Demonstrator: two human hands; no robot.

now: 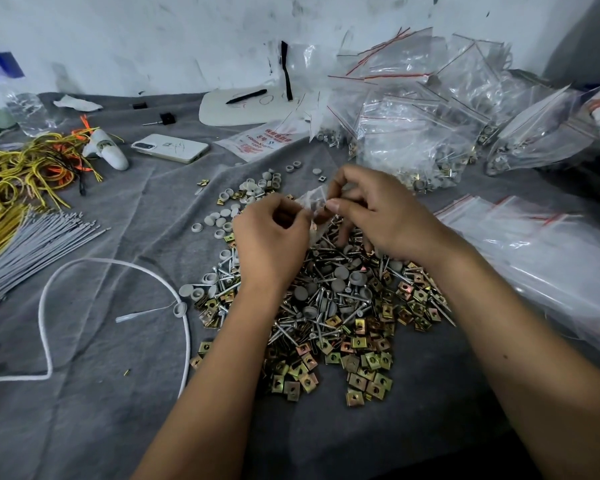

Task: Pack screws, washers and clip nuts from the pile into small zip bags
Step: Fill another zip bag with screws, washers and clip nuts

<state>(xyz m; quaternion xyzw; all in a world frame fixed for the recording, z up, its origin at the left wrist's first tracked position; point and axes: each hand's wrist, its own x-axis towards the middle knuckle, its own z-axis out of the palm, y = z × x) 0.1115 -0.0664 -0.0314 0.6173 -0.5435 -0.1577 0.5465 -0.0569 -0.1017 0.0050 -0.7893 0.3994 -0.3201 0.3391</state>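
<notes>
Both hands meet above the far end of the pile (pixel 326 313), holding one small zip bag (pixel 314 199) between them. The left hand (pixel 274 237) pinches its near edge; the right hand (pixel 378 209) pinches its top between thumb and forefinger. So each grip is closed on the bag. The film looks thin, limp and slippery, best taken at the stiffer zip strip. The screws are pointed and could pierce it; the clip nuts (pixel 368 375) look small and dense. Filled bags (pixel 430 133) crowd the worktop at one o'clock and empty bags (pixel 534 244) at three. Open cloth lies at seven, past the white cord (pixel 118 268).
</notes>
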